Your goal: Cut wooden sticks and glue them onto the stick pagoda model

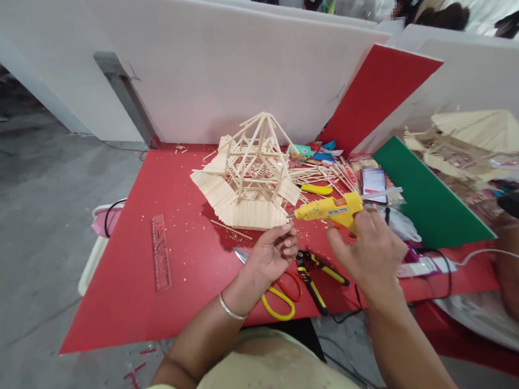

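Note:
My right hand (373, 248) grips a yellow hot glue gun (328, 208) with a whitish glue stick coming out of its back. The nozzle points left, close to the fingertips of my left hand (273, 251). Those fingers are pinched together; whatever they hold is too small to make out. Just beyond them stands a model pavilion (257, 170) built of pale wooden sticks, with a peaked open frame and slatted panels round its base. Scissors (278, 302) with red and yellow handles lie partly under my left hand, beside black and yellow pliers (312, 280).
A clear ruler (160, 251) lies on the red tabletop (126, 279) at the left. Behind the gun are a yellow-handled cutter (317, 189), loose sticks (316, 174) and a phone (374, 184). A green board (433, 203) separates a neighbour's stick model (464, 140); that person's arm shows at right.

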The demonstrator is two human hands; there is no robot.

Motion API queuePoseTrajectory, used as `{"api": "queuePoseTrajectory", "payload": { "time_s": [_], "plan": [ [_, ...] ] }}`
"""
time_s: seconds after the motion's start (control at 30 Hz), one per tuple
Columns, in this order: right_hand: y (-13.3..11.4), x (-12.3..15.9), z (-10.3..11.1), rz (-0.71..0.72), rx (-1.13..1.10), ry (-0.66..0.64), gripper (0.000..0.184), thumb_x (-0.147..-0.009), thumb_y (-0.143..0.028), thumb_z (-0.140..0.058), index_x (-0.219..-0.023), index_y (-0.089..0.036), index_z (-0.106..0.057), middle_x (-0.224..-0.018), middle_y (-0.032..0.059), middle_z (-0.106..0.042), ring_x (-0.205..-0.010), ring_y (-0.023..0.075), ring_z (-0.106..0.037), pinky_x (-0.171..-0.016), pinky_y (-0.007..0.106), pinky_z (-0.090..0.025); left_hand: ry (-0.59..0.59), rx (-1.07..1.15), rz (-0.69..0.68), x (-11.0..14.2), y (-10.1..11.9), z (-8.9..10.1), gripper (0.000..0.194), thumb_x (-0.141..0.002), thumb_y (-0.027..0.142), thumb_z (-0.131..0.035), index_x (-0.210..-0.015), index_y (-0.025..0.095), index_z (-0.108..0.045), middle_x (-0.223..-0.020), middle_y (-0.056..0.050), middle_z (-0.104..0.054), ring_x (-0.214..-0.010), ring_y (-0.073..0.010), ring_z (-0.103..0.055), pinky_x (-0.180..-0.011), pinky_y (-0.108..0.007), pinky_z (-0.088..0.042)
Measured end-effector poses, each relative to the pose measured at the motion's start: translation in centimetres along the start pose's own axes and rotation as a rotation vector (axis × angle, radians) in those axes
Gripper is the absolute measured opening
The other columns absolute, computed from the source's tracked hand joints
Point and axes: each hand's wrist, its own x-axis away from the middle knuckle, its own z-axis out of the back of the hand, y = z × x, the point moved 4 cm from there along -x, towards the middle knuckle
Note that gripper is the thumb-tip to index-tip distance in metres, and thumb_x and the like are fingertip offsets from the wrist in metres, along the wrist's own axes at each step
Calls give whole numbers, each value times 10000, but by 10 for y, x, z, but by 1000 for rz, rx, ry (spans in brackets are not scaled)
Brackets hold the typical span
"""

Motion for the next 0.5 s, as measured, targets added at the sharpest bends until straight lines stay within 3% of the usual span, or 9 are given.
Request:
{"api": "queuePoseTrajectory", "payload": {
  "time_s": [0.27, 0.5],
  "plan": [
    [1, 0, 5, 2, 37, 48, 231, -847, -422, -593, -843, -202, -524, -751, 23, -555, -661, 166, -484, -581, 276, -284, 19, -18, -18, 0, 2, -3, 228, -668, 163, -813, -828, 98, -664, -753, -11, -595, -540, -24, -406, -448, -150, -310],
    [2, 3, 2, -23, -3, 4, 246, -835, -415, -582, -920, -185, -568, -792, 41, -574, -658, 167, -476, -570, 281, -258, 23, -52, -38, 3, 3, -6, 215, -659, 158, -800, -811, 105, -658, -745, -9, -588, -535, -27, -400, -445, -159, -297]
  ]
}}
